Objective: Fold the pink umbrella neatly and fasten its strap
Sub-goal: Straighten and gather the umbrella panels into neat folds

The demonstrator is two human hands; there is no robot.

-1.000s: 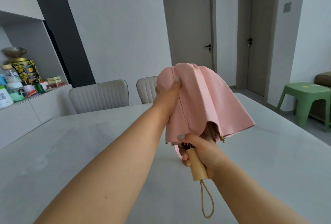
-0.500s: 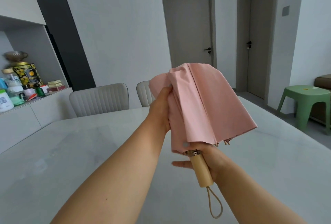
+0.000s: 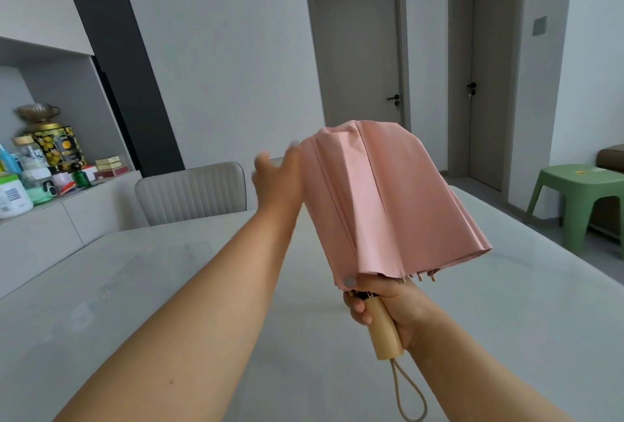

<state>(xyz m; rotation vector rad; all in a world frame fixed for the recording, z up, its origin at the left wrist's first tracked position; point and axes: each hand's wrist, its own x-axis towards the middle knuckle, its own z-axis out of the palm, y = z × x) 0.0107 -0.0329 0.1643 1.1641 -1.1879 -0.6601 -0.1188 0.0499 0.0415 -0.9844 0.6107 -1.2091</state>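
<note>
A person holds a pink umbrella [image 3: 388,198] up over a big table.

The right hand [image 3: 388,306] grips the wooden handle [image 3: 385,330], and a loop cord [image 3: 410,394] hangs down. The left hand [image 3: 275,181] is blurry, fingers spread flat by the top left edge of the cloth. The pale table [image 3: 101,303] has lots of bare room. Two chairs [image 3: 192,192], two doors [image 3: 358,53] and a green stool [image 3: 580,205] stand behind.

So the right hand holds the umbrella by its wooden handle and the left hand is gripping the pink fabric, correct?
Not quite. In the head view the left hand is open beside the pink fabric, fingers straight, gripping nothing. The right hand does hold the wooden handle.
</note>
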